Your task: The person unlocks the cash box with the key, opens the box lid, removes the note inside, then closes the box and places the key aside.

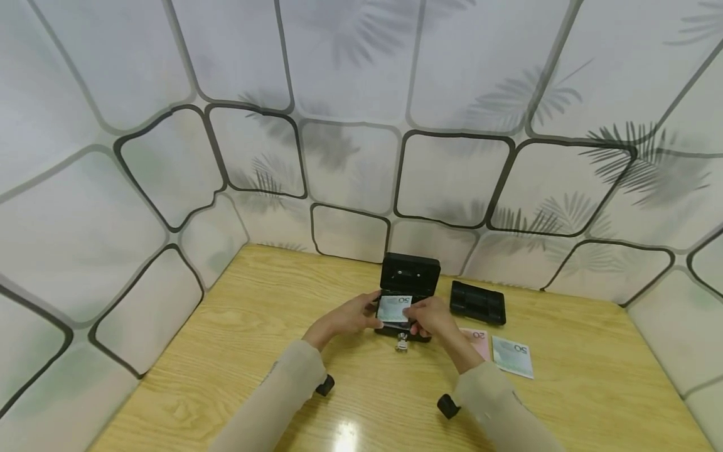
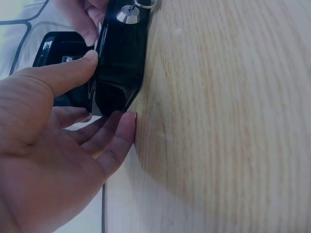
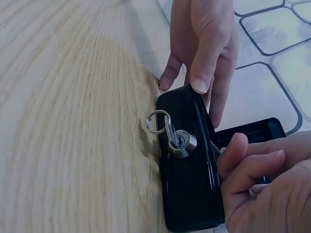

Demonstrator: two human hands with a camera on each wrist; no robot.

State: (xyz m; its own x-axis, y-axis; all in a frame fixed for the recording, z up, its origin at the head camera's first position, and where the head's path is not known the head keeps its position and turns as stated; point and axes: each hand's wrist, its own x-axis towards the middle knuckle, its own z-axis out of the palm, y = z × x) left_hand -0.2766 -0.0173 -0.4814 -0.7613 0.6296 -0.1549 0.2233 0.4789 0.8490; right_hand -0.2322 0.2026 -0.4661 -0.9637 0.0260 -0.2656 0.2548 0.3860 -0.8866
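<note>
A small black cash box stands open at the back middle of the wooden table, lid upright, with a key on a ring in its front lock. My left hand grips the box's left end, thumb on the top edge and fingers down the side. My right hand pinches a pale banknote marked 50, which lies over the box's opening. In the right wrist view the right hand's fingers curl at the box's rim.
A black tray insert lies right of the box. A pink banknote and a greenish one lie flat at my right forearm. Patterned panels wall the table on three sides.
</note>
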